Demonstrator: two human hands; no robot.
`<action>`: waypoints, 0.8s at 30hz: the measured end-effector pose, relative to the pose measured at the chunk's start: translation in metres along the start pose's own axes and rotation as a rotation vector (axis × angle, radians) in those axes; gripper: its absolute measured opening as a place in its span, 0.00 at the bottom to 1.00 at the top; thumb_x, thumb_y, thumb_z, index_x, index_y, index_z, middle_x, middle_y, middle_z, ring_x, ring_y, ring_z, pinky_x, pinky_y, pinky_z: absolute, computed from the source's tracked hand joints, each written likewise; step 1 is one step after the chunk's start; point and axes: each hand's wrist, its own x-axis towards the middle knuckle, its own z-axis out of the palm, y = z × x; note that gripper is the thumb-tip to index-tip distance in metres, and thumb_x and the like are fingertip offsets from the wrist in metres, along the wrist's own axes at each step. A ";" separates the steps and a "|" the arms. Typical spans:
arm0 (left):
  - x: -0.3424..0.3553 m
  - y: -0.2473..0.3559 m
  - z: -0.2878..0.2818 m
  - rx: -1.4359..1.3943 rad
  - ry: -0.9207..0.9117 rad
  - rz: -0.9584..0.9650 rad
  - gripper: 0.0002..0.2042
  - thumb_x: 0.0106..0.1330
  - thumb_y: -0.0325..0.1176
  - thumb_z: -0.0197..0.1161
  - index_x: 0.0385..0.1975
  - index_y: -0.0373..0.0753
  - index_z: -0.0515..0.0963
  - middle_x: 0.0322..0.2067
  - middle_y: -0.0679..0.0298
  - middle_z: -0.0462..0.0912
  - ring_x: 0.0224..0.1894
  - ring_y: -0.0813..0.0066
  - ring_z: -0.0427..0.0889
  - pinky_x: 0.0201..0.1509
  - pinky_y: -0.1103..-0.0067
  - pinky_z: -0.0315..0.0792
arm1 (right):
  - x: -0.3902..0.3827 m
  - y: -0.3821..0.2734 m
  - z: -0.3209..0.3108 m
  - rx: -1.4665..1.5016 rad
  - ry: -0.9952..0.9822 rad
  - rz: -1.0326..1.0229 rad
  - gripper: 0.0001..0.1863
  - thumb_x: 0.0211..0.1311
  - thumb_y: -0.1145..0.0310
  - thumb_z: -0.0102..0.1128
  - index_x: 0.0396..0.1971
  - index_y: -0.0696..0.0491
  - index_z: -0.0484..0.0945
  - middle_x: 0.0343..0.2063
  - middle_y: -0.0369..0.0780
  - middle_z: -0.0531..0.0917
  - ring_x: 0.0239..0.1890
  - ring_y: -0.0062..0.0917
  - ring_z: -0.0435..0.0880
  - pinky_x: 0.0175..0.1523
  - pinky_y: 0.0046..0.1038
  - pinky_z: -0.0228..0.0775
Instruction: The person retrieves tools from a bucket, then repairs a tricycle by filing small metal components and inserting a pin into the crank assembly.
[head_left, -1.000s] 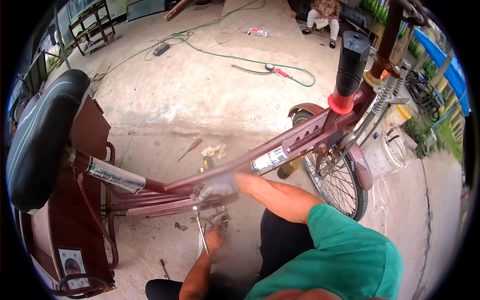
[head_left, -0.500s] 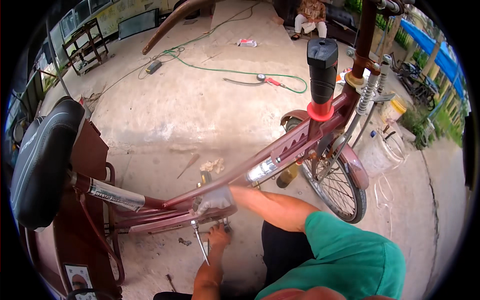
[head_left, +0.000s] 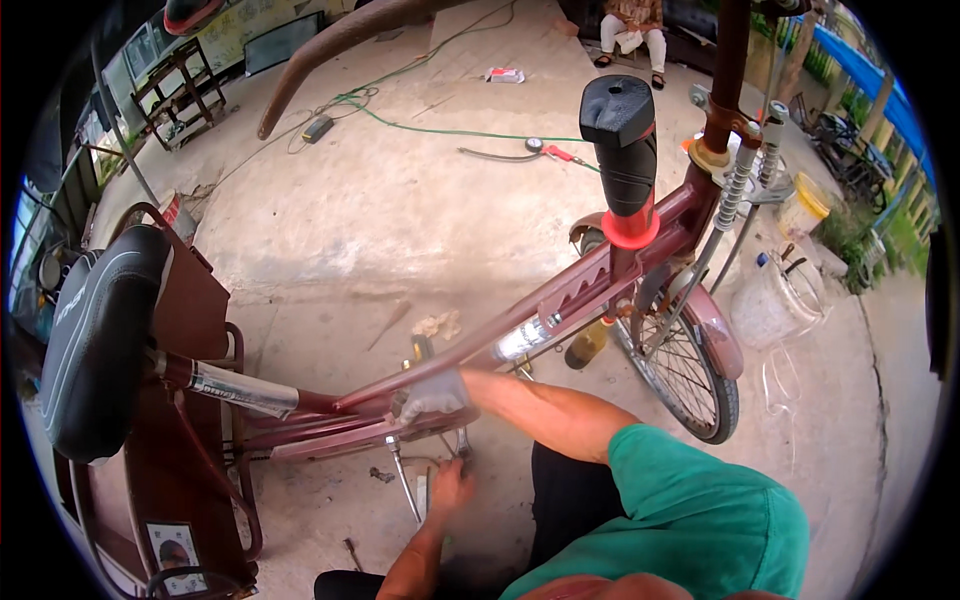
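A maroon pedal cycle frame [head_left: 365, 402] runs across in front of me, low in the middle. My right hand [head_left: 432, 397], in a grey glove, is closed on the low part of this frame, its fingers partly hidden by the tube. Below it a silver metal rod [head_left: 404, 480] slants down from the frame. My bare left hand [head_left: 455, 486] is under the frame, fingers curled against a curved metal piece [head_left: 463, 443]; what it grips is mostly hidden. A pale flat piece [head_left: 422, 490] shows beside that hand.
At left are a black saddle [head_left: 105, 340] and a brown cargo box [head_left: 165, 475]. Right are the spoked front wheel [head_left: 680, 385], a bottle [head_left: 588, 345] and a white bucket [head_left: 775, 300]. A gauge hose [head_left: 500, 153] lies beyond; a person [head_left: 632, 30] sits at the back.
The whole view has shifted slightly. My left hand has moved a little to the right and nearer, its fingers curling more. My right hand stays on the frame.
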 end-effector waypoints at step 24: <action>-0.183 0.189 -0.405 0.084 0.731 -0.220 0.09 0.70 0.27 0.66 0.30 0.31 0.74 0.24 0.64 0.72 0.26 0.78 0.67 0.30 0.78 0.64 | -0.004 -0.019 0.000 0.118 0.041 0.245 0.18 0.60 0.67 0.71 0.46 0.63 0.84 0.39 0.37 0.87 0.44 0.18 0.84 0.49 0.25 0.78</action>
